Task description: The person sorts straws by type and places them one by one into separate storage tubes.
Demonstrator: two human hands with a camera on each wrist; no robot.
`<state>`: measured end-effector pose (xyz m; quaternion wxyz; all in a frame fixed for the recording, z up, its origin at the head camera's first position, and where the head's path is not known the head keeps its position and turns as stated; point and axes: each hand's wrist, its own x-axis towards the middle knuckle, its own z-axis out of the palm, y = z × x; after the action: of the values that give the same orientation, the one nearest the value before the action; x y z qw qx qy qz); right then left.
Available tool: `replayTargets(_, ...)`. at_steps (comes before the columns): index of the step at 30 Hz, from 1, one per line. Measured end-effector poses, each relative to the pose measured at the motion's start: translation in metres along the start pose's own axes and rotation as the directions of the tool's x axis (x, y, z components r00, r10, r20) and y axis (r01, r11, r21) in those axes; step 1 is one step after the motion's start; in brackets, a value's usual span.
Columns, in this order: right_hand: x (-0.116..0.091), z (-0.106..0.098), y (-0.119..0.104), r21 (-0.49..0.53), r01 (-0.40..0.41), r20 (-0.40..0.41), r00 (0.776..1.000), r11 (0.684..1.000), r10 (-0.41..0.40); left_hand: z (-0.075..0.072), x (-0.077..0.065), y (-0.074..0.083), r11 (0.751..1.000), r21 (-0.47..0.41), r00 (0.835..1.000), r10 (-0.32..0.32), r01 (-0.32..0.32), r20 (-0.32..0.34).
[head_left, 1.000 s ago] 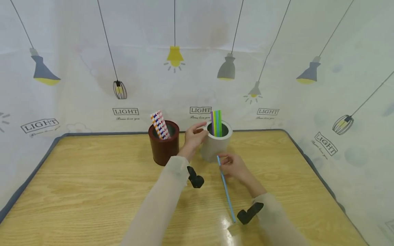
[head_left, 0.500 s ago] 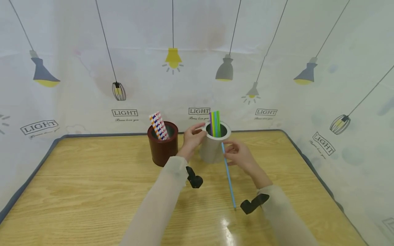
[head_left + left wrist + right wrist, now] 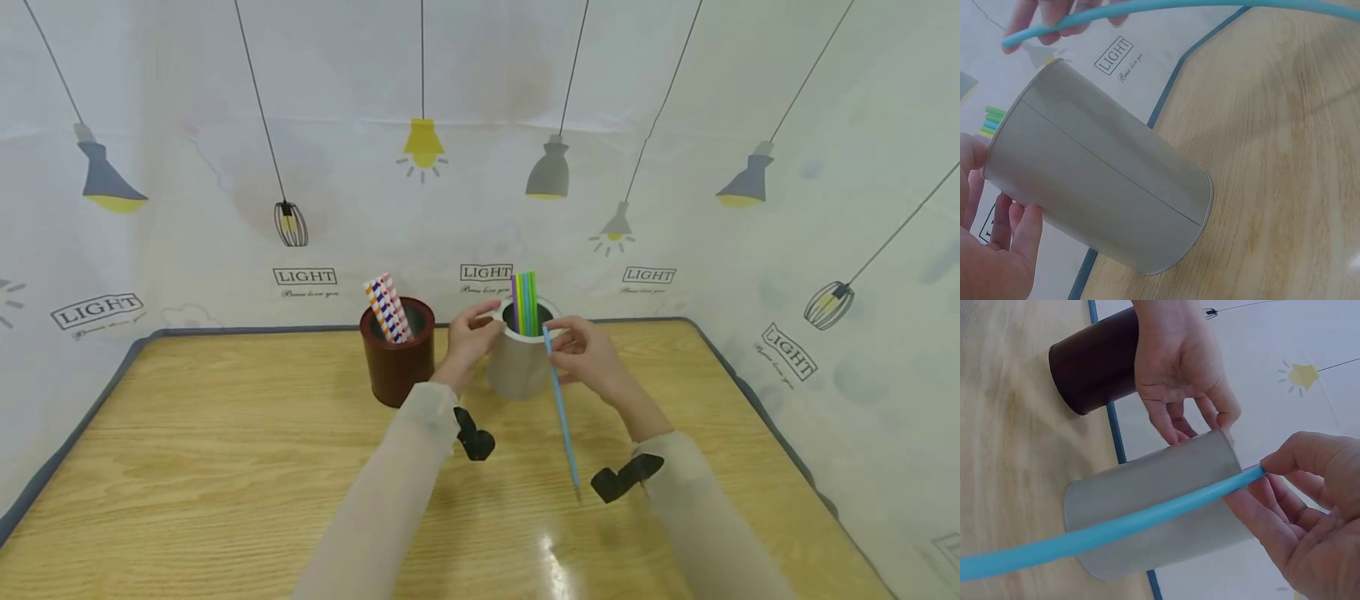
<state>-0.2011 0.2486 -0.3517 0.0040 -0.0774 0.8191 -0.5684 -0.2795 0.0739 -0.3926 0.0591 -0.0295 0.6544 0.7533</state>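
Note:
My right hand [image 3: 596,362] pinches a light blue straw [image 3: 564,417] near its upper end, beside the right rim of the grey-white cup [image 3: 517,367]. The straw slants down toward me, its lower end over the table. In the right wrist view the blue straw [image 3: 1122,526] crosses in front of the cup. My left hand [image 3: 471,343] grips the cup's left side by the rim, fingers and thumb curled against it in the left wrist view. Several plain coloured straws [image 3: 524,304] stand in this cup, in green, blue, yellow and purple.
A dark red-brown cup [image 3: 401,371] stands left of my left hand, with several patterned straws [image 3: 388,308] leaning in it. Both cups are near the back edge of the wood-grain table [image 3: 225,467]. A lamp-printed backdrop [image 3: 337,150] rises behind and at the sides.
My right hand has moved up and away from me with the blue straw, from low beside the grey-white cup to its rim. My left hand stays at the cup.

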Motion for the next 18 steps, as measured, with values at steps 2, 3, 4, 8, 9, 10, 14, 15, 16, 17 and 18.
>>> replayTargets(2, 0.002, -0.003, -0.005, -0.011, 0.022, -0.006, 1.0, 1.0, -0.022, 0.0, 0.0, 0.0, 1.0, 0.002, 1.0, -0.001, 0.001, -0.002)
replayTargets(3, 0.004, -0.004, -0.007, -0.017, 0.032, -0.01, 0.999, 0.999, -0.033, 0.0, 0.0, 0.0, 1.0, 0.003, 1.0, -0.001, 0.001, -0.003)
replayTargets(4, 0.005, -0.006, -0.01, -0.027, 0.046, -0.012, 0.999, 0.999, -0.046, 0.0, 0.0, 0.0, 1.0, 0.004, 1.0, -0.002, 0.002, -0.004)
replayTargets(8, 0.011, -0.012, -0.018, -0.062, 0.082, -0.017, 0.996, 0.995, -0.083, 0.0, -0.001, 0.0, 1.0, 0.006, 1.0, -0.005, 0.005, -0.002)
replayTargets(9, 0.013, -0.013, -0.021, -0.069, 0.089, -0.019, 0.996, 0.994, -0.09, -0.001, -0.001, 0.0, 1.0, 0.007, 1.0, -0.008, 0.008, -0.001)
replayTargets(10, 0.015, -0.014, -0.023, -0.073, 0.097, -0.019, 0.995, 0.993, -0.099, -0.001, -0.001, 0.0, 1.0, 0.007, 1.0, -0.011, 0.011, 0.001)
replayTargets(14, 0.019, -0.017, -0.039, -0.099, 0.118, -0.031, 0.992, 0.988, -0.122, -0.002, 0.0, 0.0, 1.0, 0.009, 1.0, -0.021, 0.021, 0.013)
replayTargets(15, 0.022, -0.018, -0.041, -0.105, 0.124, -0.034, 0.991, 0.987, -0.128, -0.002, 0.0, 0.0, 1.0, 0.01, 1.0, -0.022, 0.022, 0.015)
replayTargets(16, 0.024, -0.019, -0.043, -0.112, 0.13, -0.039, 0.99, 0.985, -0.135, -0.002, 0.001, 0.0, 1.0, 0.009, 1.0, -0.024, 0.024, 0.016)
replayTargets(17, 0.027, -0.02, -0.044, -0.122, 0.136, -0.042, 0.989, 0.983, -0.142, -0.002, 0.001, 0.0, 1.0, 0.01, 1.0, -0.024, 0.024, 0.016)
replayTargets(18, 0.032, -0.021, -0.042, -0.13, 0.146, -0.046, 0.987, 0.981, -0.153, -0.002, 0.001, 0.0, 1.0, 0.009, 1.0, -0.025, 0.025, 0.015)
